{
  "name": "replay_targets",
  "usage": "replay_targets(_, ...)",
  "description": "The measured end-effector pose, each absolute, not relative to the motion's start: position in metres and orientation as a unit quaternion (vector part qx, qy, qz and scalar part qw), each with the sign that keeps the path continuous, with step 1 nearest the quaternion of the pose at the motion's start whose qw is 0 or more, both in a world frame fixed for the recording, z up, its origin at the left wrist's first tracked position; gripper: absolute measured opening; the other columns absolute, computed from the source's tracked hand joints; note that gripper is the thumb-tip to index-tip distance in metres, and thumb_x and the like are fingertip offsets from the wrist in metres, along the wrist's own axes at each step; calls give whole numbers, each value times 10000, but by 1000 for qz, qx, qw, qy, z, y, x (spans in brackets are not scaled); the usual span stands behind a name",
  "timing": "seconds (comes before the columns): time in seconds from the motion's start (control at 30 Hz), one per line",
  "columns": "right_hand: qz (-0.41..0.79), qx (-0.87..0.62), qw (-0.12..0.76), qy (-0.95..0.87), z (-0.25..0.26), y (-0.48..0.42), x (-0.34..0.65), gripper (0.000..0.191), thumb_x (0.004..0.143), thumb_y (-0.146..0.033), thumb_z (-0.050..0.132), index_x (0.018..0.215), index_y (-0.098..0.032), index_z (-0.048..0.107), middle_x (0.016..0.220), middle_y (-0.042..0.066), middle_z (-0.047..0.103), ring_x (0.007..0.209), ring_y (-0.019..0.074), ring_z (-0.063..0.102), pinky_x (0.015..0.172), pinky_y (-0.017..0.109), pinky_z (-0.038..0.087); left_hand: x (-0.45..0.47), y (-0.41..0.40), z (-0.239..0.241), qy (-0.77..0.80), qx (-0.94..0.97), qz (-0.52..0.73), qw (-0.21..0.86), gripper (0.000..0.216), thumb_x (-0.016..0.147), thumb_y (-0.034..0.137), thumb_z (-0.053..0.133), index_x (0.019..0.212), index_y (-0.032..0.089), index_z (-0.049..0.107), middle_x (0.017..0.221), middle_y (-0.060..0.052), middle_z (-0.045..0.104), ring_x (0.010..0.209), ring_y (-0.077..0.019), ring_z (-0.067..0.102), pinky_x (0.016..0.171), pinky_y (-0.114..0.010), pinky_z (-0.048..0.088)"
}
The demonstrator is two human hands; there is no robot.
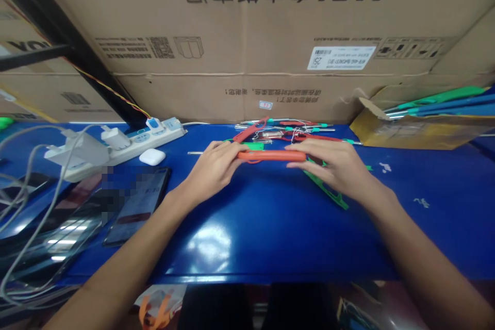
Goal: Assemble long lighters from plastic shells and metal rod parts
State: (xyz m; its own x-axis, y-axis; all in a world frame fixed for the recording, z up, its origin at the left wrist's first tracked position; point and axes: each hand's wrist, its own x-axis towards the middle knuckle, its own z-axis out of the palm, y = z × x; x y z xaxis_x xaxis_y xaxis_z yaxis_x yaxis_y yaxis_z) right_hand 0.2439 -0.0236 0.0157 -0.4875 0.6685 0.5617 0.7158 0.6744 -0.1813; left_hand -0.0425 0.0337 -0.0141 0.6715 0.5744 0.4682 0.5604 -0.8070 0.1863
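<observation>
An orange-red plastic handle lies level between my two hands, above the blue table. My left hand is closed on its left end, fingers over the top. My right hand pinches the right end between thumb and fingers. A thin metal rod sticks out to the left of my left hand; whether it joins the handle is hidden. Just behind lie red plastic pieces with metal rods, white threads and green tips. A green plastic piece rests below my right hand.
Cardboard boxes wall off the back. An opened carton with blue and green pieces stands at the right. To the left are a power strip with chargers and cables, a white earbud case and a phone.
</observation>
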Motion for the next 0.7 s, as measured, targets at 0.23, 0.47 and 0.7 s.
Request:
replay_targets(0.23, -7, -375, 342, -862, 17, -31, 231, 248, 1015, -359, 573, 1141, -217, 733, 1053, 61, 772, 920, 194, 711, 816, 299, 529, -34, 19, -9, 234, 924, 297, 56, 298, 1070, 294, 453, 1335, 198, 548, 1274, -102, 698, 1136, -230, 662, 942, -376, 488)
replay_targets(0.47, 41, -450, 299, -840, 27, -20, 251, 361, 1012, -484, 524, 1081, -202, 738, 854, 36, 752, 714, 173, 662, 654, 270, 459, -31, 12, -2, 251, 910, 257, 207, 272, 1079, 351, 436, 1058, 184, 650, 948, -32, 730, 848, -162, 684, 793, -288, 500)
replay_targets(0.7, -75, -672, 234, -699, 42, -12, 337, 377, 1000, -444, 543, 1025, -144, 771, 877, 133, 762, 743, 222, 655, 691, 335, 415, -26, 7, 2, 288, 884, 208, 303, 444, 1095, 434, 335, 846, 183, 603, 770, 5, 636, 696, -119, 603, 695, -253, 468)
